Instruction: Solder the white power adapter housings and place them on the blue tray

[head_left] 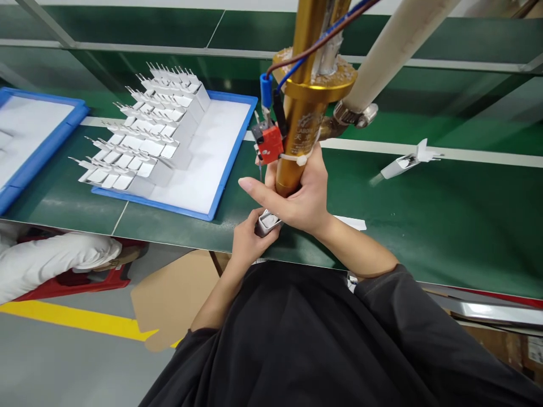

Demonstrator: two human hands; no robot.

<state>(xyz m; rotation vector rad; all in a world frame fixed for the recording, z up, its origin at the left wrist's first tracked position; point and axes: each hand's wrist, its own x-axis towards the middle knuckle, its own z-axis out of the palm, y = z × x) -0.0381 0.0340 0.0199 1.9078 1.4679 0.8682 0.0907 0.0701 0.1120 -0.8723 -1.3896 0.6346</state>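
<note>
My right hand [306,195] is wrapped round the lower end of a gold metal cylindrical tool [299,121], thumb pointing left. A red and black switch [268,144] with blue and brown wires is strapped to its side. Below and to the left, my left hand [248,240] grips a small white open-topped plastic housing [268,220] near the table's front edge. The tool's lower end is close above this housing; whether they touch is hidden by my right hand.
Rows of white housings with metal pins [144,130] stand in a blue-rimmed tray [212,169]. Another blue tray [42,155] lies further left. One similar white part [403,164] rests on the green table [466,226] at right. A thick pale hose [390,56] slants overhead. Another person's sleeve [55,260] shows at left.
</note>
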